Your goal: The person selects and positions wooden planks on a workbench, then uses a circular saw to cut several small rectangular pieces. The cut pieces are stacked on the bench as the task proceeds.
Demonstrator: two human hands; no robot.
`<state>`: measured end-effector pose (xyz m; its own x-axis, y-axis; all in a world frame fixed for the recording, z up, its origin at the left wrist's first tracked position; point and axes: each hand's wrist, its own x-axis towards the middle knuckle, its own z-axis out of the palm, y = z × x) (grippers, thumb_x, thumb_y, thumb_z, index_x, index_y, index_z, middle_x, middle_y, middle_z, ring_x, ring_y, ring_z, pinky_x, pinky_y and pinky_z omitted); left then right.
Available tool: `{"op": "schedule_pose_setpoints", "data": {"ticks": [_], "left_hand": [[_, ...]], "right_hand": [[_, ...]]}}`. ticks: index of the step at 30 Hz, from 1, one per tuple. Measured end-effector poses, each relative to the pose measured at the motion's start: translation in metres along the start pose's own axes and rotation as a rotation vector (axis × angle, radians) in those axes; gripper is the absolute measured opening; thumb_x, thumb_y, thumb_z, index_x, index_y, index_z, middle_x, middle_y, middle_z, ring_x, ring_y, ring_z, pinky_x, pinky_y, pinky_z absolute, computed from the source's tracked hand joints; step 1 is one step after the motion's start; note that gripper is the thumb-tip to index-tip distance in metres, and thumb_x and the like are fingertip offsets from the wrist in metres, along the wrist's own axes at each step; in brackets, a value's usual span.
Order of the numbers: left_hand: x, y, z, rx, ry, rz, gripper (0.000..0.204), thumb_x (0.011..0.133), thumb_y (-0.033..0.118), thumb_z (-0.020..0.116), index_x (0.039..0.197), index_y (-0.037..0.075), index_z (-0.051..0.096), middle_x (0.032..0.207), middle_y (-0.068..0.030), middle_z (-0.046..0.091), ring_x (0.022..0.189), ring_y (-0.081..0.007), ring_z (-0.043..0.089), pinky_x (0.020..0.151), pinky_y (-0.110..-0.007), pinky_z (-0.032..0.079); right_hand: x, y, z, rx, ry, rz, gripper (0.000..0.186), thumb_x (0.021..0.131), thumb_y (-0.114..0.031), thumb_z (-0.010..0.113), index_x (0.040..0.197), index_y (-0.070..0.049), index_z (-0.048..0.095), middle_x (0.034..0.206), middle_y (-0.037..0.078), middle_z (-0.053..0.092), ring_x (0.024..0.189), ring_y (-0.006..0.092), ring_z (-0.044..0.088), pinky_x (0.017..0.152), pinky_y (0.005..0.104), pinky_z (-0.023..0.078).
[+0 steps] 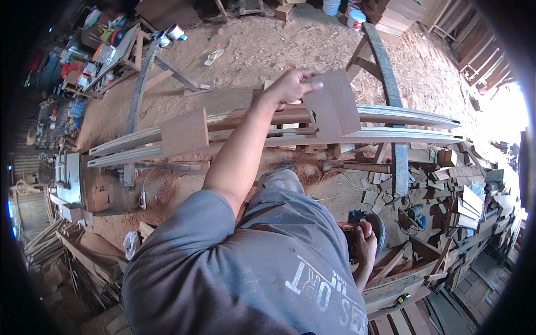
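Observation:
My left hand [296, 88] reaches forward over the long boards, its thumb and fingers closed on the upper left corner of a thin brown wooden panel [334, 106]. That panel is tilted against the long wooden boards [410, 114], which run left to right in two rows. A second brown panel [185, 133] rests across the same boards farther left. Low on my right side, my right hand [366, 244] is wrapped round the orange-red handle of a power tool [379, 231] with a dark round guard or disc. My body and fingers hide part of the tool.
Two trestles, left [139, 92] and right [385, 67], hold up the long boards. Wood offcuts [441, 178] lie piled at the right, near a blue power tool [414, 216]. A cluttered workbench [114, 61] stands far left. Cords [346, 192] cross the dirt floor.

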<state>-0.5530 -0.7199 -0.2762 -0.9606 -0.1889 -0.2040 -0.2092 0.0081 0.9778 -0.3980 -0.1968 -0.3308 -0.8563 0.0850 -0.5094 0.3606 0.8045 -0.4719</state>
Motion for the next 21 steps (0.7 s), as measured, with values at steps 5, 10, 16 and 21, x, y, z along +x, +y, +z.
{"op": "schedule_pose_setpoints", "data": {"ticks": [5, 10, 16, 21], "left_hand": [[-0.026, -0.005, -0.082, -0.31, 0.198, -0.037, 0.041, 0.093, 0.028, 0.084, 0.126, 0.008, 0.071, 0.118, -0.0087, 0.073, 0.11, -0.0197, 0.068, 0.098, -0.036, 0.054], [-0.033, -0.061, -0.127, -0.217, 0.257, -0.055, 0.047, 0.086, 0.037, 0.089, 0.117, 0.007, 0.072, 0.115, -0.0087, 0.073, 0.108, -0.0213, 0.068, 0.094, -0.037, 0.055], [-0.033, -0.099, -0.133, 0.288, 0.409, -0.085, 0.061, 0.076, 0.055, 0.093, 0.107, 0.006, 0.073, 0.11, -0.0142, 0.075, 0.104, -0.0241, 0.069, 0.091, -0.04, 0.054], [-0.036, -0.088, -0.132, 0.424, 0.389, -0.12, 0.068, 0.076, 0.066, 0.087, 0.108, 0.008, 0.075, 0.115, -0.0177, 0.076, 0.109, -0.0286, 0.071, 0.094, -0.041, 0.055]], "right_hand": [[0.003, 0.009, 0.004, 0.248, -0.082, 0.059, 0.038, 0.099, -0.033, 0.071, 0.113, 0.002, 0.074, 0.096, 0.013, 0.076, 0.087, 0.0211, 0.071, 0.078, 0.0375, 0.056], [0.035, 0.028, 0.019, 0.187, -0.164, 0.15, 0.038, 0.1, -0.032, 0.067, 0.108, 0.006, 0.074, 0.092, 0.01, 0.076, 0.082, 0.0192, 0.071, 0.074, 0.0365, 0.056], [0.061, 0.02, 0.045, 0.082, -0.22, 0.093, 0.046, 0.095, -0.037, 0.07, 0.115, 0.004, 0.075, 0.103, 0.014, 0.077, 0.097, 0.0215, 0.071, 0.085, 0.0374, 0.056], [0.088, 0.048, 0.068, 0.044, -0.256, 0.01, 0.055, 0.093, -0.043, 0.072, 0.123, 0.003, 0.073, 0.115, 0.019, 0.077, 0.112, 0.026, 0.072, 0.095, 0.0386, 0.055]]}}
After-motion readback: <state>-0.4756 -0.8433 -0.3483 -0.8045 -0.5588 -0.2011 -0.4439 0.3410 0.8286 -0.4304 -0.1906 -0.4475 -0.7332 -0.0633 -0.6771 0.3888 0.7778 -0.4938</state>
